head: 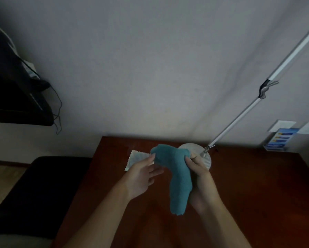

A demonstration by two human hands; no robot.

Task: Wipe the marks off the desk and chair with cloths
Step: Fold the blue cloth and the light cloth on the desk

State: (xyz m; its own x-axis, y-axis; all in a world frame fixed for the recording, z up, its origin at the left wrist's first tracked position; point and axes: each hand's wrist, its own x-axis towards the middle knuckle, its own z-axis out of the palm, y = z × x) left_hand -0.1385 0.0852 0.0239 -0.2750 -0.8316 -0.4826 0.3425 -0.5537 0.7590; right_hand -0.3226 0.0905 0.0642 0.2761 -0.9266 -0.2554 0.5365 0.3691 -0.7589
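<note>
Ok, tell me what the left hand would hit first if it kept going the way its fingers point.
The left hand points up and right, its fingertips already at the teal cloth, so that comes first. Beyond it stands the lamp base, though depth is unclear.

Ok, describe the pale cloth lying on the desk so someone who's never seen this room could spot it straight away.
Start at the reddish-brown wooden desk against the grey wall. Near its back left corner, left of the round white lamp base, the pale cloth lies flat. Unlike the teal cloth held up in both hands, it is whitish, with zigzag edges.
</note>
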